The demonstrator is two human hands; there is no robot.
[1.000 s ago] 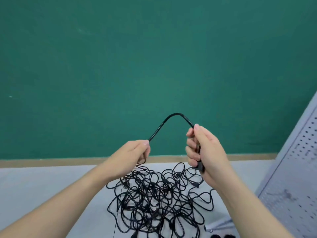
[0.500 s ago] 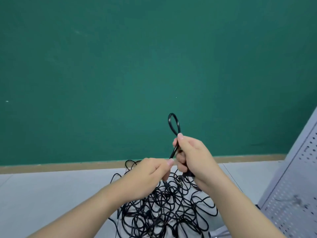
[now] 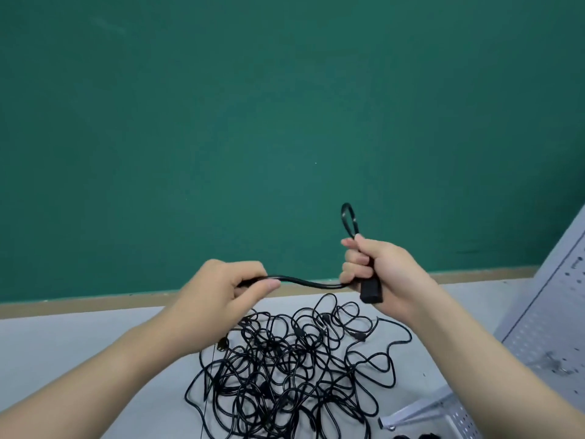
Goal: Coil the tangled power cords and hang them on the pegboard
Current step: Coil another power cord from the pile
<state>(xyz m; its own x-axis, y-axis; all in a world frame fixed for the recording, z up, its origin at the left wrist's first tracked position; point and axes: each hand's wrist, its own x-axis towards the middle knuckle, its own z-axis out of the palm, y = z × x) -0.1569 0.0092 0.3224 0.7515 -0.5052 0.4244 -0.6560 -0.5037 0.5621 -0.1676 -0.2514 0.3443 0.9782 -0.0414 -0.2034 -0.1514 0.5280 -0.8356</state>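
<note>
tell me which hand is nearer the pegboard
Right. The right hand, gripping the cord's plug end and a loop, is toward the pegboard at the right edge; the left hand pinches the cord further left.

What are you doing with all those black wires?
A person is winding up one black cord. The right hand grips its plug end and a first small loop that sticks up above the fist. The left hand pinches the cord further along. The tangled pile of cords lies on the table. The pegboard leans at the right.
</note>
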